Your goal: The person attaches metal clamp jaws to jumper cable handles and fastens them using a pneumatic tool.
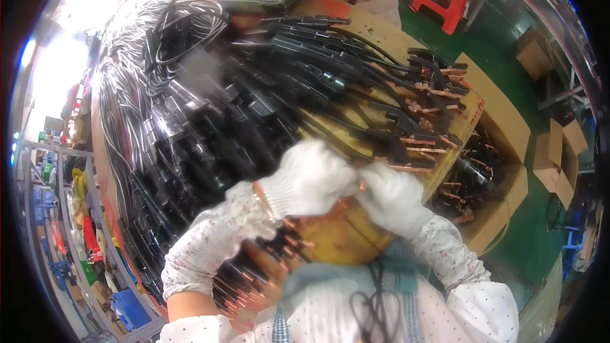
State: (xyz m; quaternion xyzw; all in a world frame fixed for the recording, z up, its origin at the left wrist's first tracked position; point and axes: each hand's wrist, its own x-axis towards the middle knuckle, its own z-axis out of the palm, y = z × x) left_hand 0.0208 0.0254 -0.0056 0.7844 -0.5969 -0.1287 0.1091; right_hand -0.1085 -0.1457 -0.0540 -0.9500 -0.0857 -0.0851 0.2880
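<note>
1. Nine o'clock from the hands: a metal shelf rack (58,148).
2. Ten o'clock, spread across the table: a heap of black cables (213,136).
3. Left hand (314,178), white-gloved: fingers curled inward, blurred; I cannot tell what they grip.
4. At the left hand's three o'clock, between both hands: a small copper-coloured piece (362,186).
5. Right hand (394,197), white-gloved: fingers bent; whether they hold that piece, I cannot tell.
6. One o'clock: copper-ended black leads (422,150).
7. Three o'clock: an open cardboard box (508,136) containing similar leads.
</note>
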